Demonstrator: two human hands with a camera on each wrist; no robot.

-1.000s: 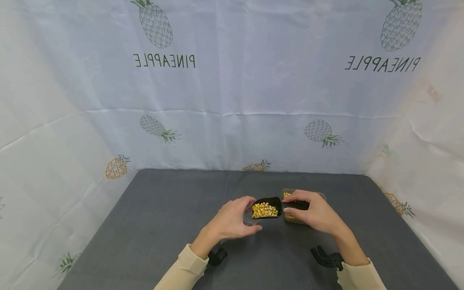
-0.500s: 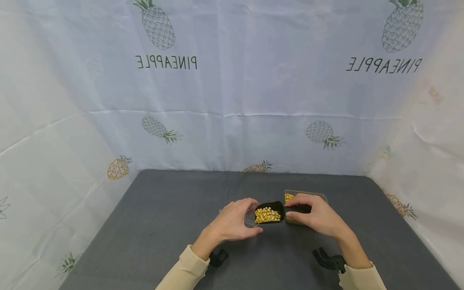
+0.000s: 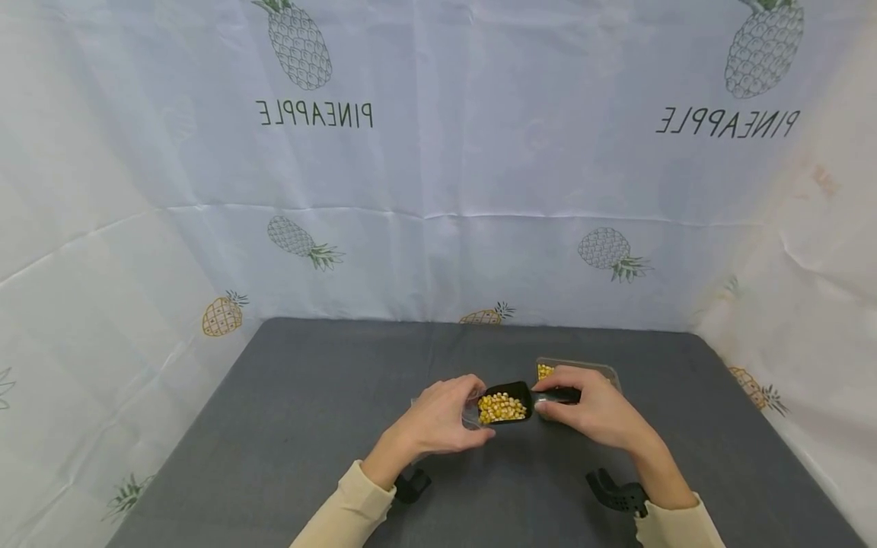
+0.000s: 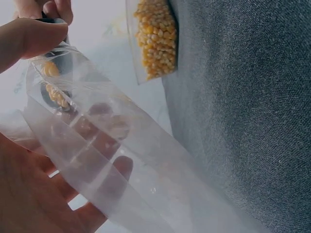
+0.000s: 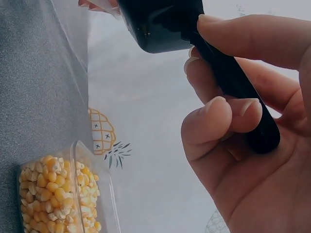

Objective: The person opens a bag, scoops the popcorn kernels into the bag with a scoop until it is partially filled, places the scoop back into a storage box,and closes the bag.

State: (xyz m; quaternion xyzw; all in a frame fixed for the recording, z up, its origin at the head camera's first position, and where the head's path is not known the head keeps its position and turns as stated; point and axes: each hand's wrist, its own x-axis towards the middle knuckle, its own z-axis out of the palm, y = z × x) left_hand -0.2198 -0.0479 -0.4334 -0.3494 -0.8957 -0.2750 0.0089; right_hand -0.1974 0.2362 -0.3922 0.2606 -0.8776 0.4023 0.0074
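Preferably, hold the scoop level until its lip sits well inside the bag, then tip slowly to limit spillage; the right hand, seen from here, pinches the handle; the left hand curls round the bag. The scoop's corn lies between both hands; the box sits partly behind the right.

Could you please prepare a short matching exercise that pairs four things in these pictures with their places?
1. Black scoop
2. Clear bag
3. Clear box
4. Pineapple-print cloth

A. Hanging behind the table
B. Gripped by its handle in the right hand
C. Standing on the table
D. Held in the left hand

Pairs: 1-B, 2-D, 3-C, 4-A
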